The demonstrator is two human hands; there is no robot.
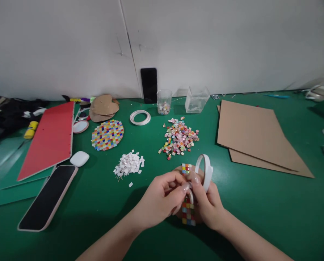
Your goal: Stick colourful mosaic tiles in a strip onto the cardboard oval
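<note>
My right hand (207, 203) grips a white roll of tape (206, 171), held upright just above a cardboard disc (188, 214) partly covered with small coloured tiles. The fingers of my left hand (162, 197) are pinched together against the roll's lower edge, apparently on the tape's end. Both hands hover over the disc near the front of the green table (259, 210). A heap of loose coloured tiles (179, 138) lies just beyond, and a heap of white paper scraps (128, 164) sits to the left of my hands.
A finished tiled disc (107, 135), another tape roll (140, 117), a plastic cup (164, 102) and clear box (196, 99) stand further back. Cardboard sheets (254, 136) lie right; a red board (49, 139), a phone (49, 197) and a white case (79, 158) lie left.
</note>
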